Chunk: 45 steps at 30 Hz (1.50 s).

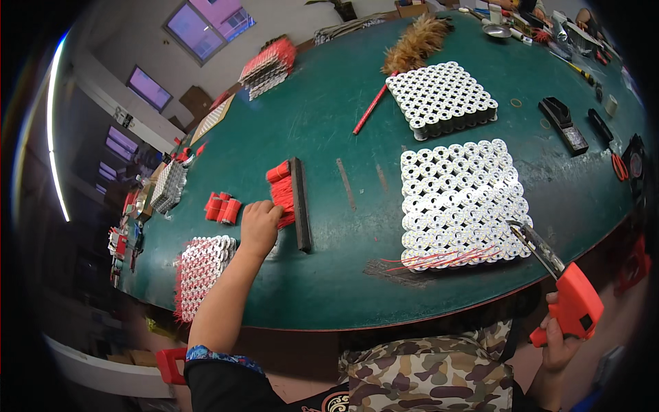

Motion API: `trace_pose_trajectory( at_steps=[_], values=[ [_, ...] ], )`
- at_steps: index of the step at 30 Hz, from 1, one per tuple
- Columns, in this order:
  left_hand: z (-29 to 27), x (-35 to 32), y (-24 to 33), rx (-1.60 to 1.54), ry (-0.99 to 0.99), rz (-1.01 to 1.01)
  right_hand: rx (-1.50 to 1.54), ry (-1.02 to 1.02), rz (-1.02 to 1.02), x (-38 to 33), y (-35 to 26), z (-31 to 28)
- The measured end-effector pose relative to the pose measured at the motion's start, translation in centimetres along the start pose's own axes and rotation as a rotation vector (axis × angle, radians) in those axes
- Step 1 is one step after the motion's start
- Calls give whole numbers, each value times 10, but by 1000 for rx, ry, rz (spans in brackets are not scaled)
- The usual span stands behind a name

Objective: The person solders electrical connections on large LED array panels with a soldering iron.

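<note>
Two hands at work on a green worktop. Far left, a small block of white spools already threaded with red wires. Left hand, grip closed on a bundle of red wires beside a dark bar. Middle right, a big spool block: only its near row shows red wires, the rest looks bare, so most seems left. Right hand, grip wrapped around an orange tool, tip at that block's corner.

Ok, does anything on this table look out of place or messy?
Mostly tidy. Loose red wires stick out unevenly from the front edge of the near spool block, trailing onto the green table. The left hand rests on a red wire bundle; the right hand holds an orange tool.
</note>
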State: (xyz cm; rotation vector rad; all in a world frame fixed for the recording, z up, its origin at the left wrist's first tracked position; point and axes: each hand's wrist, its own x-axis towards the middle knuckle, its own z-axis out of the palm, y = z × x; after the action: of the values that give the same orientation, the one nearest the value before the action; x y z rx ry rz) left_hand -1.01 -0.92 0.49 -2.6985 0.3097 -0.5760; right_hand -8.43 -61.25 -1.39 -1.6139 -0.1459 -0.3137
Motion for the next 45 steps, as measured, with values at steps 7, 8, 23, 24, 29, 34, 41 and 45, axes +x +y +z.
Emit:
trace_pose_trajectory(
  at_steps=[7,8,23,24,29,34,41,45],
  values=[
    [-6,4,-1,64,-71,9,12,1,17,0,0,-4],
    [-8,5,-2,64,-72,12,8,7,9,0,1,-5],
    [-30,24,23,-468,-305,-373,-3,26,-7,-1,3,-8],
    [-28,22,23,-391,-277,-323,0,33,-1,-1,4,-8],
    [-24,19,19,-270,-257,-230,-1,29,-4,-2,7,-11],
    [-26,19,23,-258,-227,-251,9,32,-15,-2,6,-10],
    [-27,19,26,-146,-209,-140,5,22,-33,-1,8,-13],
    [-25,19,26,-183,-170,-170,11,-1,-53,0,8,-16]
  ],
)
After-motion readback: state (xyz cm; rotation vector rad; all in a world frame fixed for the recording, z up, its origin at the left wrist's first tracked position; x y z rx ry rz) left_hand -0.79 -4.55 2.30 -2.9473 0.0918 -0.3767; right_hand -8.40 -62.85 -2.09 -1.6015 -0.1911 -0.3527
